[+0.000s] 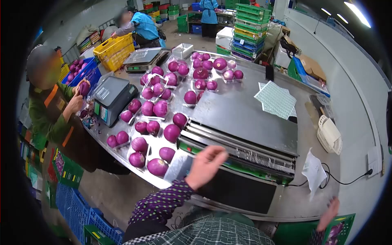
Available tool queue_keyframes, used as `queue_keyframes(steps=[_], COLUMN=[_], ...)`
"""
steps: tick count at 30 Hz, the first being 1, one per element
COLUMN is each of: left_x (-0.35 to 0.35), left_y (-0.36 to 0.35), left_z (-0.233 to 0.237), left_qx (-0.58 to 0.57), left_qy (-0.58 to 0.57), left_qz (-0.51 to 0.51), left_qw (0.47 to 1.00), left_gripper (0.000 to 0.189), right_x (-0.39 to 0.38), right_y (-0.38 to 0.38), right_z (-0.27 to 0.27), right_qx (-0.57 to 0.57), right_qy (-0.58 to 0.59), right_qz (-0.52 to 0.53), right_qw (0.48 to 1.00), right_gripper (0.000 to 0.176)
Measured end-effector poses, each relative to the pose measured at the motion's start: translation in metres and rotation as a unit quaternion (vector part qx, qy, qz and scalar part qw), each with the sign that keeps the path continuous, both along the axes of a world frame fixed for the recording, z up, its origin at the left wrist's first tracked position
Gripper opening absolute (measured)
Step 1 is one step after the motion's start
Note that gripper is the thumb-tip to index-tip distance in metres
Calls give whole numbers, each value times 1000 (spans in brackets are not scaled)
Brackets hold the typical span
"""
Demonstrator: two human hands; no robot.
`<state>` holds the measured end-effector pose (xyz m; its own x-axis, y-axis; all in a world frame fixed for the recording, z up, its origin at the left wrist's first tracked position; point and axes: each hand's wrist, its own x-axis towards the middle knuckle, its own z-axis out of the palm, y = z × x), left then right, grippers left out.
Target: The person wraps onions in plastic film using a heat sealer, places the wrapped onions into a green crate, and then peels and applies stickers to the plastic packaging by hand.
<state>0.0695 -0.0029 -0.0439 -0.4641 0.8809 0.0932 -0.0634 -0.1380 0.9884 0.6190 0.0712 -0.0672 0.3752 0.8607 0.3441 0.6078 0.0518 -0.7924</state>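
My left hand [207, 165] is in the air over the front left of the tray wrapping machine [241, 126], fingers loosely spread and nothing seen in them. Metal rollers [241, 151] and a dark flat plate [245, 190] are beside and below it. Far to the right, my right hand [330, 213] is low by the table's front edge, slightly blurred, its fingers stretched upward and apparently holding nothing. A green box with an onion picture [341, 230] is just below it. Left of the machine lie purple onions [157, 166], in clear trays, several of them in pairs.
A worker [53, 106] at left holds an onion [83, 87] beside a scale [109, 94]. White padded sheets [275, 98], a white basket [328, 132] and a power cord [351, 183] are at right. Behind stand a yellow crate [114, 51] and stacked crates [251, 28].
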Motion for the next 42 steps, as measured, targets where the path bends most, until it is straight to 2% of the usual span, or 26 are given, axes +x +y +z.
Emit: queue_keyframes(steps=[1, 2, 3, 5, 7, 9, 11, 13, 16, 17, 20, 22, 23, 25, 26, 27, 29, 31, 33, 35, 37, 39, 42], left_x=[-32, -60, -85, -137, -179, -217, -249, -274, -313, -321, -351, -379, -394, -430, -419, -409, -402, -416, -368, -341, -304, -271, -192], left_y=[4, 4, 9, 21, 36, 59, 89, 123, 183, 202, 259, 298, 315, 341, 346, 351, 349, 356, 338, 328, 307, 288, 240], left_z=[-5, 0, 3, -12, -17, -30, -48, -66, -109, -111, -132, -166, -185, -217, -208, -189, -170, -185, -114, -67, -25, -14, 26], left_qx=[15, 3, 18, 7, -44, -91, -145, -176, -192, -220, -267, -290, -272, -288, -309, -314, -259, -257, -221, -202, -153, -123, -143], left_qy=[-46, -28, 0, 52, 68, 134, 181, 209, 299, 331, 384, 398, 418, 487, 282, 65, 128, 299, 145, 166, 194, 190, 183], left_qz=[19, 38, 62, 85, 93, 108, 130, 136, 138, 152, 171, 176, 168, -61, 18, 96, 76, 87, 82, 69, 38, 10, -97], left_qw=[999, 999, 998, 995, 992, 981, 964, 952, 924, 905, 867, 853, 850, 822, 908, 942, 954, 915, 961, 963, 968, 974, 968], left_gripper=[15, 15, 14, 15, 17, 25, 32, 37, 45, 47, 44, 40, 34, 24, 18, 13, 12, 3, 22, 30, 29, 39, 61], right_x=[-69, -137, -183, -287, -366, -437, -498, -557, -631, -653, -703, -721, -731, -737, -731, -727, -720, -714, -699, -668, -625, -570, -487], right_y=[22, 44, 70, 108, 157, 203, 255, 303, 340, 350, 383, 399, 408, 413, 405, 400, 401, 402, 403, 386, 358, 326, 275], right_z=[14, 26, 24, 46, 39, 28, 1, -37, -75, -91, -133, -158, -170, -171, -155, -140, -136, -130, -110, -68, -31, 9, 41], right_qx=[-27, -42, -76, -107, -123, -148, -186, -115, -84, -81, -64, -49, -144, -282, -295, -301, -273, -185, -156, -109, -105, -128, -173], right_qy=[29, 46, 118, 55, 95, 101, 60, -75, -195, -225, -223, -172, -121, 66, 78, 92, 86, 88, 85, 129, 149, 151, 134], right_qz=[122, 181, 255, 334, 401, 436, 438, 437, 432, 424, 448, 506, 505, 497, 486, 475, 465, 493, 504, 494, 479, 496, 469], right_qw=[992, 982, 957, 935, 903, 882, 878, 889, 877, 874, 864, 844, 842, 818, 819, 822, 838, 846, 845, 853, 858, 846, 856], right_gripper=[36, 33, 34, 31, 28, 30, 33, 36, 37, 38, 40, 42, 33, 19, 16, 14, 18, 23, 26, 26, 24, 20, 19])
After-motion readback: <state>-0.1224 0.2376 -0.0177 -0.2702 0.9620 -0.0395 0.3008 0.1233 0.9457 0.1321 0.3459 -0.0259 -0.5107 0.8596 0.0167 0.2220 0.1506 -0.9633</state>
